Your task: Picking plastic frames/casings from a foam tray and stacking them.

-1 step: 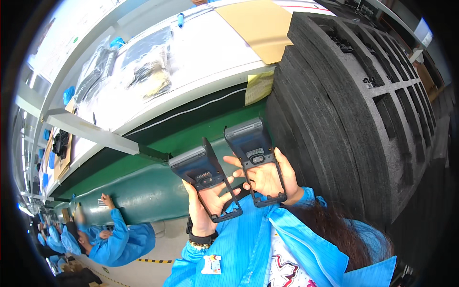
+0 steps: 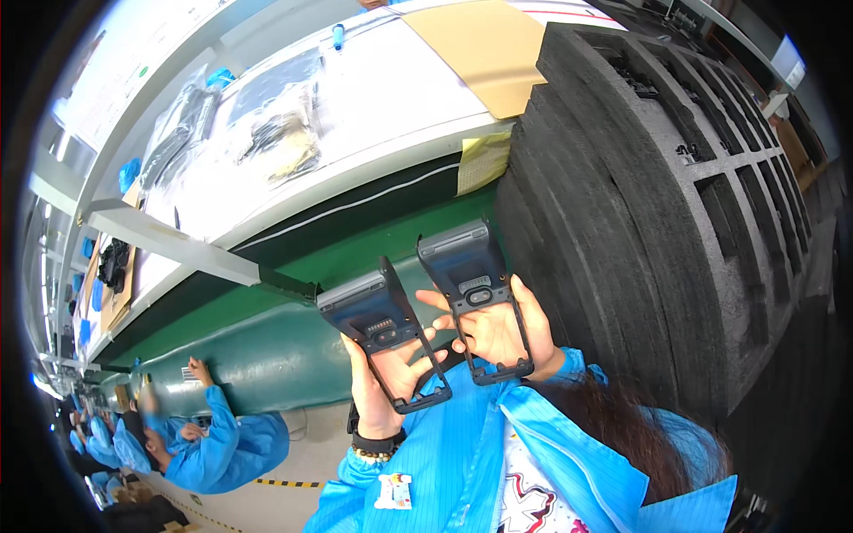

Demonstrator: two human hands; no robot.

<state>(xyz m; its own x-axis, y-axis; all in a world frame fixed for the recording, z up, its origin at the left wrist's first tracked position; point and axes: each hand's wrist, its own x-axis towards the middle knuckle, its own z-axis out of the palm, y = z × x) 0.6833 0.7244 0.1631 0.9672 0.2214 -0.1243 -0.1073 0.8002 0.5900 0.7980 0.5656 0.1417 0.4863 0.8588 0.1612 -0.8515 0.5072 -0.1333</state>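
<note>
My left hand [image 2: 375, 397] grips a black plastic device housing [image 2: 360, 306] by its lower, open frame. Its upper part is a solid dark block with a row of contacts and an oval cutout, and my fingers show through the window below. A matching black housing [image 2: 460, 258] is in my right hand [image 2: 531, 327], thumb along the right edge and fingers behind the frame. Both are held up side by side before my blue jacket, tilted, close together but apart.
A tall stack of black foam trays [image 2: 613, 204] with slots rises at the right. Ahead stands a white workbench [image 2: 382, 98] with bagged parts [image 2: 280, 133] and a brown cardboard sheet [image 2: 480, 49]. A green conveyor belt [image 2: 275, 355] runs left, where a co-worker [image 2: 213, 449] in blue sits.
The view shifts very slightly. The left housing sits a touch farther right in the picture; both hands keep their hold.
</note>
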